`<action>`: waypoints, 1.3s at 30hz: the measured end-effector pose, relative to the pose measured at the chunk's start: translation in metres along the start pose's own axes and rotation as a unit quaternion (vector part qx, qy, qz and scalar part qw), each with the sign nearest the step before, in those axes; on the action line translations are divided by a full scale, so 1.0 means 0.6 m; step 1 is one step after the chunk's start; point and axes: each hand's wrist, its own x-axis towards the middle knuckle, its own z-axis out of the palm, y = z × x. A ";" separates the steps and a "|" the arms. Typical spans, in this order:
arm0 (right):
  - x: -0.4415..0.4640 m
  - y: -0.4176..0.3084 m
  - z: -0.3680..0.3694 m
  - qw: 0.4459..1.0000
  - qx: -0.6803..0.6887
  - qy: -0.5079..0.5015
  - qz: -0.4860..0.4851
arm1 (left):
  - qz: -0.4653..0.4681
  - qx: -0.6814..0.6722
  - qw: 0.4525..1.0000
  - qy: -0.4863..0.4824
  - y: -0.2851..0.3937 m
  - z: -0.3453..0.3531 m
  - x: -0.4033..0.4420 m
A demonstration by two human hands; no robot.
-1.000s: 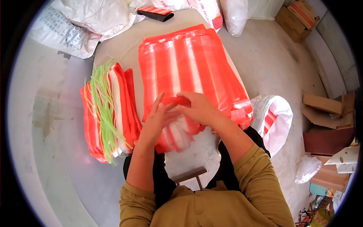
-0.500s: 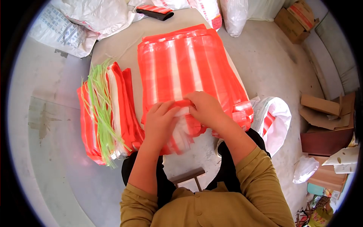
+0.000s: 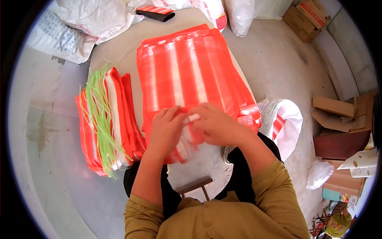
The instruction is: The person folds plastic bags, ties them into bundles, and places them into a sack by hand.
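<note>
A stack of red-and-white striped plastic bags (image 3: 185, 71) lies flat in front of me. At its near edge my left hand (image 3: 165, 126) is closed, gripping the gathered end of the top bag (image 3: 185, 147), which hangs blurred below the fingers. My right hand (image 3: 215, 124) is closed on the same bunched plastic, close beside the left. A small twisted whitish part shows between the two hands; the fingertips are partly hidden. Left of the stack sits a folded bundle of similar striped bags (image 3: 126, 107), with thin green plastic strips (image 3: 99, 115) draped over it.
A striped roll with a black end (image 3: 156, 13) lies at the table's (image 3: 119, 44) far side, near white sacks (image 3: 63, 38). To the right stands an open white sack (image 3: 292, 127) with striped material inside. Cardboard boxes (image 3: 308, 22) are farther off. A small wooden stool (image 3: 195, 186) is between my legs.
My right hand has turned and come down across the bag's edge, drawing the plastic into a tighter bunch. My left hand keeps its grip. The whole view has shifted slightly.
</note>
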 end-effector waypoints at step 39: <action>-0.085 0.094 -0.063 0.811 0.366 0.238 0.389 | -0.378 -0.426 0.822 -0.024 0.013 -0.003 0.015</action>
